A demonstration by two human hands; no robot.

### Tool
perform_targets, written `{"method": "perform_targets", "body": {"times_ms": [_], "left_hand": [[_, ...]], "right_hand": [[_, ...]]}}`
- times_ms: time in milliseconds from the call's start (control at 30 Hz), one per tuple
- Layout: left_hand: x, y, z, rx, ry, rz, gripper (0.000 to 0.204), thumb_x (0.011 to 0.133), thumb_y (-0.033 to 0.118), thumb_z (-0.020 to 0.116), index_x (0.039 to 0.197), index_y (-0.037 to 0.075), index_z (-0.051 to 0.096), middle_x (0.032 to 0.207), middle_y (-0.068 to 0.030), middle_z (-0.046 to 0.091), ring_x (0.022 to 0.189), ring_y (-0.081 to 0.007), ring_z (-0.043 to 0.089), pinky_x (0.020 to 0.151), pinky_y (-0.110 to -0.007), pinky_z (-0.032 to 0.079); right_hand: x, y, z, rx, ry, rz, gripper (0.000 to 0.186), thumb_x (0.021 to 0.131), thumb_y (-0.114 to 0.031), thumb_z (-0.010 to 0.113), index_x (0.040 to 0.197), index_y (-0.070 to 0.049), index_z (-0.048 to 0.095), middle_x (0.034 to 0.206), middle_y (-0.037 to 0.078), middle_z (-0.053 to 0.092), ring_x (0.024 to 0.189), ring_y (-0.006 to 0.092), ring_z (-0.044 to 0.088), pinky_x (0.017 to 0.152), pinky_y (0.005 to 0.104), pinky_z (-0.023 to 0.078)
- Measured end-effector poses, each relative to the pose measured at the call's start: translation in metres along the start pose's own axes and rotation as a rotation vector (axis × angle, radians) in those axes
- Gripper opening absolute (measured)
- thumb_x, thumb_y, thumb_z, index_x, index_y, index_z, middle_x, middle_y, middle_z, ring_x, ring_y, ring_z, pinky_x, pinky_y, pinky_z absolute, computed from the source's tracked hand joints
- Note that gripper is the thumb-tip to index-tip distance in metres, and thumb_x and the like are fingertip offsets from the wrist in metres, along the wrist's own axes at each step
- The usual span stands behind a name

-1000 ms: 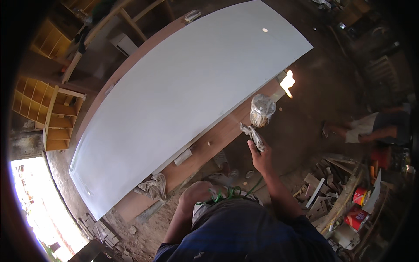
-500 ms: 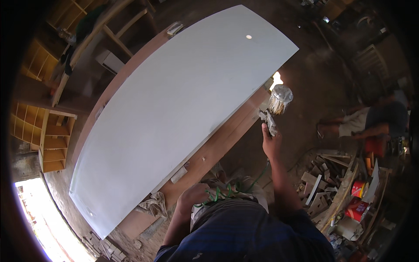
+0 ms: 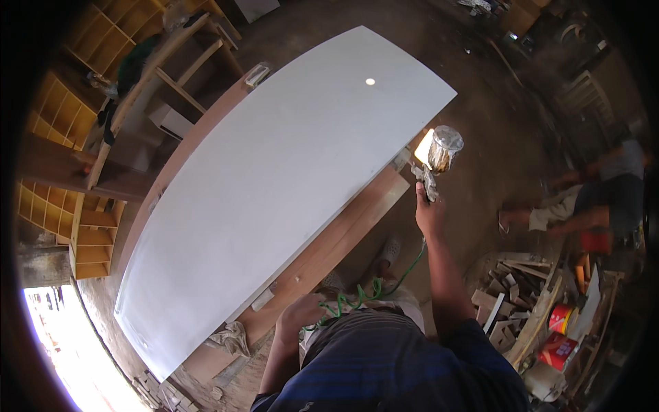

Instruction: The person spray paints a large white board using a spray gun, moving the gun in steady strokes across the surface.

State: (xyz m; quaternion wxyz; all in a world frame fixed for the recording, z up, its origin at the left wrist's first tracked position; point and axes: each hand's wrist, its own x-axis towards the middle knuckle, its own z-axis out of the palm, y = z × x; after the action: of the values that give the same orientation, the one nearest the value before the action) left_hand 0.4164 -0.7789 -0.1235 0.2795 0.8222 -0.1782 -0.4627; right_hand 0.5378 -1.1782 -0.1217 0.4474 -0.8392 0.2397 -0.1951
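My right hand [image 3: 430, 214] is closed around the handle of a spray gun [image 3: 428, 184] covered in dried paint. The gun's wrapped, paint-streaked cup [image 3: 446, 145] stands on top. Its nozzle end is beside the near edge of a large white panel [image 3: 274, 185], curved on its far side and straight on the near one. A green coiled hose [image 3: 357, 299] runs from below my right hand across my waist. My left hand [image 3: 302, 312] is closed around the hose's left end, close to my body.
Brown boards [image 3: 322, 250] lie under the panel, with a crumpled rag [image 3: 230, 339] at the near left. Wooden shelf frames [image 3: 96, 244] stand at the left. Wood offcuts [image 3: 504, 302] and red cans [image 3: 557, 350] are at the right; another person [image 3: 597, 206] is beyond.
The view has shifted a little. My right hand has moved the spray gun farther along the panel's near edge, toward its far right corner. My left hand stays at my waist on the hose.
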Motion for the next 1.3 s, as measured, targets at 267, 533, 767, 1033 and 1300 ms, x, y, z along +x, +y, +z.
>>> {"method": "perform_targets", "body": {"times_ms": [267,533,767,1033,1300], "left_hand": [[0.064,0.063,0.022,-0.066,0.193,0.119,0.028,0.082,0.018,0.068,0.102,-0.001,0.071,0.097,-0.0266,0.071,0.097,-0.0449,0.068,0.083,-0.050,0.055],[0.101,0.183,-0.016,-0.046,0.038,-0.135,0.035,0.085,0.017,0.061,0.115,0.001,0.071,0.111,-0.0272,0.071,0.110,-0.0440,0.066,0.095,-0.049,0.053],[0.140,0.204,-0.024,-0.113,0.091,-0.126,0.037,0.087,0.018,0.060,0.119,0.002,0.071,0.114,-0.0241,0.072,0.114,-0.0413,0.066,0.099,-0.047,0.052],[0.212,0.218,-0.045,-0.090,0.083,-0.074,0.033,0.088,0.017,0.059,0.115,0.004,0.072,0.112,-0.0231,0.072,0.109,-0.0409,0.067,0.095,-0.048,0.053],[0.290,0.252,-0.096,-0.146,0.074,-0.081,0.035,0.086,0.018,0.061,0.116,0.004,0.072,0.109,-0.0234,0.073,0.107,-0.0392,0.068,0.092,-0.048,0.053]], "right_hand": [[0.099,0.046,-0.027,-0.043,-0.069,0.082,0.050,0.103,-0.048,0.061,0.115,0.001,0.069,0.090,0.024,0.071,0.082,0.0449,0.067,0.074,0.0497,0.051],[0.186,0.095,-0.043,0.088,-0.003,-0.012,0.048,0.105,-0.041,0.060,0.119,0.005,0.066,0.103,0.022,0.073,0.095,0.0392,0.070,0.082,0.0458,0.052],[0.250,0.104,-0.066,0.087,-0.050,0.066,0.041,0.105,-0.030,0.062,0.130,0.003,0.062,0.108,0.021,0.073,0.100,0.0357,0.071,0.086,0.0438,0.052],[0.310,0.105,-0.085,0.077,-0.051,0.130,0.045,0.105,-0.038,0.063,0.115,0.006,0.069,0.098,0.018,0.073,0.089,0.0283,0.070,0.082,0.0414,0.052],[0.377,0.122,-0.115,0.089,-0.024,0.097,0.047,0.104,-0.040,0.064,0.117,0.005,0.068,0.093,0.012,0.074,0.088,0.0216,0.069,0.082,0.0382,0.052]]}}
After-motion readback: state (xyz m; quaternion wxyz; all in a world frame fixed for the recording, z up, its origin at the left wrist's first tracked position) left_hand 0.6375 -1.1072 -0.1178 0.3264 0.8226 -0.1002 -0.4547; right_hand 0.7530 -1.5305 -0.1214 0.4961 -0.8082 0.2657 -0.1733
